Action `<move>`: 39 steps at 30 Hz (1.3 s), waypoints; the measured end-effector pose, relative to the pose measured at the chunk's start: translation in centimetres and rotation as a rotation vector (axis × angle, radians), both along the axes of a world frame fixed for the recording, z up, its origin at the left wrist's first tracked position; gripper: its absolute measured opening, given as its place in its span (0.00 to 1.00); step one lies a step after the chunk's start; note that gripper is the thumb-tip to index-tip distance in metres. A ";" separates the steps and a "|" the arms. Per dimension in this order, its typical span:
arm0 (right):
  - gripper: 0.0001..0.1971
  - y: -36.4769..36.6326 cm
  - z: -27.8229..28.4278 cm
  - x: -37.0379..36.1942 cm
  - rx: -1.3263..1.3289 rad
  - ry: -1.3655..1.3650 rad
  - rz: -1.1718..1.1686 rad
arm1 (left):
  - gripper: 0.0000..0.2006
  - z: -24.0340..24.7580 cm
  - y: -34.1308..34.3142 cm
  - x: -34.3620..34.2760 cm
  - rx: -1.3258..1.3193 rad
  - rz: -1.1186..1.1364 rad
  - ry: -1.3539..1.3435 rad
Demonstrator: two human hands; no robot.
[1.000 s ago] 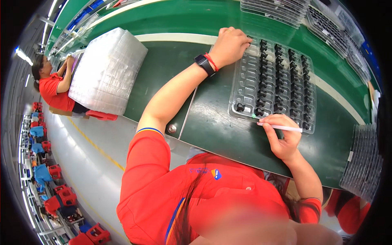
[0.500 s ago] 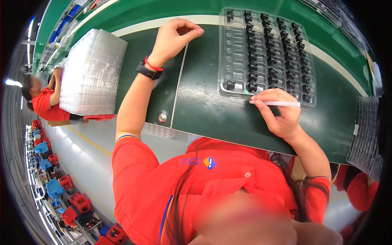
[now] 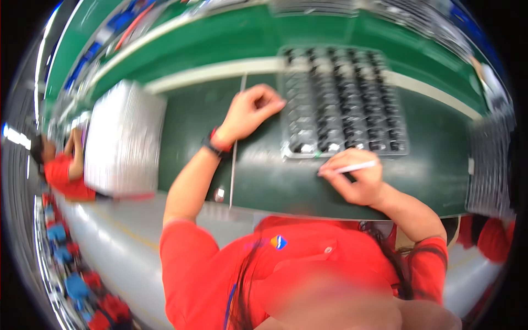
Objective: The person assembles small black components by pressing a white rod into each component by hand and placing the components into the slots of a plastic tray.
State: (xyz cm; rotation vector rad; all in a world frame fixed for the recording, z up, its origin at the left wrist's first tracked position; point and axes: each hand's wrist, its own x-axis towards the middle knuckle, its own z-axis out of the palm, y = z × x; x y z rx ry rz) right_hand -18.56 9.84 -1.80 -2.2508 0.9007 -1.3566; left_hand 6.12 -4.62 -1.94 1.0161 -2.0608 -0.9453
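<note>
A clear plastic tray (image 3: 345, 156) lies on the dark green table, with black knob-like parts set in rows of pockets. My left hand (image 3: 248, 114) is closed in a pinch beside the tray's left edge; whether its fingertips touch the edge or hold something small is too blurred to tell. Below the tray's near edge, my right hand (image 3: 360, 179) grips a slim white pen-shaped stick (image 3: 356, 166), its end pointing left. A small green spot (image 3: 318, 155) shows on the tray's near rim.
A tall stack of clear trays (image 3: 122, 143) stands at the left, and another stack of trays (image 3: 489, 170) at the right edge. Further left a co-worker in red (image 3: 66, 170) sits at the bench. A pale strip (image 3: 220, 70) runs along the table's back.
The whole view has shifted and blurred. My left hand, still pinched, has come nearer to the tray's left edge. My right hand keeps the white stick, now tilted more.
</note>
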 end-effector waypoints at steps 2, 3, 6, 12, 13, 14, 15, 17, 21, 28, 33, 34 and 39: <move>0.02 -0.2 -0.7 0.7 -0.035 -0.080 -0.010 | 0.08 -1.1 0.1 0.6 0.038 -0.018 0.040; 0.02 -0.1 -0.7 1.0 -0.053 -0.090 -0.006 | 0.08 -1.2 0.5 0.9 0.077 -0.016 0.081; 0.03 0.8 -1.7 0.8 -0.034 -0.126 0.027 | 0.11 -0.8 1.2 0.0 -0.009 -0.057 -0.002; 0.05 1.9 -1.8 1.2 0.089 -0.150 0.154 | 0.30 0.2 2.5 -0.4 -0.085 0.049 -0.089; 0.05 2.0 -1.8 1.2 0.124 -0.155 0.167 | 0.31 0.1 2.5 -0.5 -0.096 0.070 -0.076; 0.05 2.0 -1.8 1.3 0.120 -0.151 0.152 | 0.32 0.0 2.4 -0.2 -0.085 0.055 -0.095; 0.05 2.0 -1.9 1.4 0.138 -0.164 0.172 | 0.32 0.0 2.4 0.0 -0.100 0.053 -0.124; 0.05 1.9 -2.2 1.2 0.157 -0.176 0.182 | 0.31 0.0 2.6 -0.4 -0.082 0.045 -0.119; 0.04 1.6 -2.3 0.7 0.183 -0.163 0.181 | 0.31 0.0 2.7 -0.6 -0.055 0.027 -0.100; 0.04 1.3 -2.4 0.7 0.155 -0.159 0.199 | 0.30 0.4 2.8 -0.5 -0.094 -0.006 -0.155; 0.04 1.3 -2.3 0.9 0.135 -0.143 0.208 | 0.31 0.3 2.6 -0.1 -0.096 -0.019 -0.148; 0.04 1.2 -2.3 0.9 0.128 -0.149 0.213 | 0.31 0.4 2.5 -0.1 -0.104 -0.022 -0.157; 0.04 1.4 -2.4 1.1 0.111 -0.123 0.208 | 0.32 0.5 2.7 -0.2 -0.102 -0.022 -0.158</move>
